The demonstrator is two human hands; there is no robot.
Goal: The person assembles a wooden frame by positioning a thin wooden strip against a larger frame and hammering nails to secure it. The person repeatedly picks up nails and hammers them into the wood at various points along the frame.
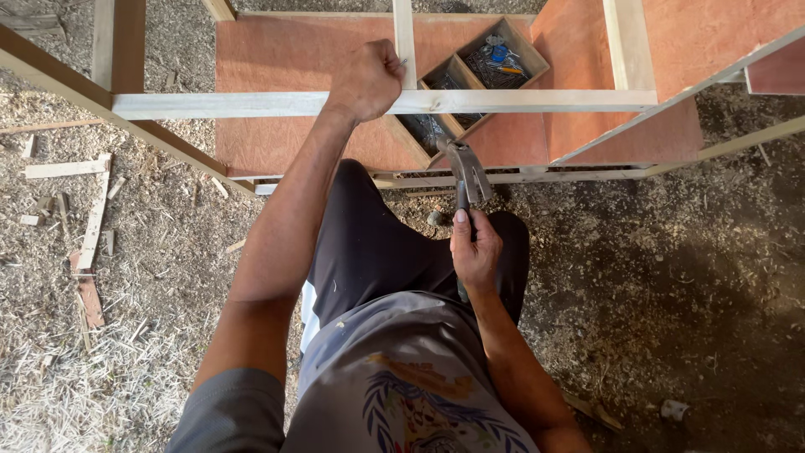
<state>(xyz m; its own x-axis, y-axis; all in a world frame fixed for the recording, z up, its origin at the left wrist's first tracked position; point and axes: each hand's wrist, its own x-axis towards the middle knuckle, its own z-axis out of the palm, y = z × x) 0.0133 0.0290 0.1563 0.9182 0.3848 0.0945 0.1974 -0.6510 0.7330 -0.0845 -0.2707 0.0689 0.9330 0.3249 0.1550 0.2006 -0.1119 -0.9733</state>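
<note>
Two hands were at work over a timber frame. The left hand (366, 80) was closed in a fist on the frame's horizontal rail (251, 104), right where an upright slat (405, 42) met it; whether anything small sat pinched inside the fist could not be told. The right hand (474, 252) was wrapped tight around the handle of a hammer (466, 172), thumb laid along the grip, with the metal head raised above the hand and just below the rail, apart from the wood.

Under the frame lay a reddish plywood sheet (285, 67). On it, just right of the left hand and partly behind the rail, sat a wooden box (470, 80) split into compartments, set at an angle, with dark nails or screws inside; the far compartment also held something blue and orange, too small to make out. More pale slats (625, 50) crossed the sheet to the right.

Below the hands showed the person's dark trousers and a grey printed shirt. The ground (671, 277) was dirt strewn with sawdust and shavings, and offcuts (63, 169) lay scattered at the left.
</note>
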